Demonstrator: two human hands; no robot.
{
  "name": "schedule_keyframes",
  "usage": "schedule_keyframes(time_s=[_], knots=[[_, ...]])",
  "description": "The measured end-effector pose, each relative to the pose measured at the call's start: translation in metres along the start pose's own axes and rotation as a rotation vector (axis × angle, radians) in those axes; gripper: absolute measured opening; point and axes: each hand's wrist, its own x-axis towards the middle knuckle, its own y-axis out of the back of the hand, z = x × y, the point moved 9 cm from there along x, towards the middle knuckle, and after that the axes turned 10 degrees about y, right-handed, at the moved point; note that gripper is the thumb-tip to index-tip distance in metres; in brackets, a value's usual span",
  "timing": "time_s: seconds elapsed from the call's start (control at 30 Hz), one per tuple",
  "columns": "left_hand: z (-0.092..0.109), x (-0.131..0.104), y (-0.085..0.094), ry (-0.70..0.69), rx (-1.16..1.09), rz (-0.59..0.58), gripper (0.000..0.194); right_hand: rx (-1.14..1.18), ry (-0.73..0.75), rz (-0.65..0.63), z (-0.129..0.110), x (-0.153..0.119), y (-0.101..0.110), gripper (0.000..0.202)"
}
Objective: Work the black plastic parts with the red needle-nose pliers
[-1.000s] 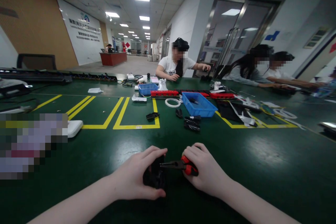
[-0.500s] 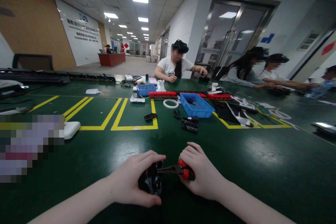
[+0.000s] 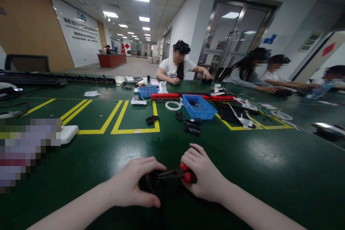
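Observation:
My left hand point(image 3: 137, 181) is closed round a black plastic part point(image 3: 153, 184), thumb at the near side and fingers over the far side. In shadow the part's details are hard to make out. My right hand point(image 3: 201, 174) grips needle-nose pliers with red and black handles point(image 3: 188, 174). Their dark jaws point(image 3: 167, 174) point left, with the tips at the black part. Whether the tips pinch anything is too small to tell.
Beyond my hands lie black parts point(image 3: 192, 126), a blue bin point(image 3: 201, 107), a white ring point(image 3: 173, 106) and red strips point(image 3: 165, 96). A white box point(image 3: 69, 134) sits at the left. A co-worker point(image 3: 176, 66) sits across the green table point(image 3: 229, 165).
The view has shifted slightly, moving everything a little left. The black part is turned so its shiny face shows less. The pliers' tips stay at it.

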Motion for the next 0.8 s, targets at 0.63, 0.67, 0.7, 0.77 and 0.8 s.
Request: schedule_keyframes(time_s=[0.63,0.67,0.7,0.77,0.8], knots=[[0.0058,-0.0008,-0.0002,-0.006,0.049,-0.016,0.056,-0.070,-0.011,0.066,0.0065,-0.0001,0.0058,0.016],[0.0058,-0.0010,-0.0003,-0.006,0.050,-0.016,0.056,-0.071,-0.009,0.065,0.0059,0.0000,0.0059,0.016],[0.0059,-0.0013,-0.0004,-0.006,0.051,-0.016,0.056,-0.071,-0.006,0.065,0.0054,-0.0001,0.0061,0.016],[0.0058,-0.0020,-0.0005,-0.007,0.050,-0.009,0.058,-0.074,-0.005,0.074,0.0054,-0.0005,0.0070,0.016],[0.0056,-0.0022,-0.0004,-0.009,0.048,-0.003,0.060,-0.080,-0.007,0.083,0.0061,-0.0009,0.0079,0.016]])
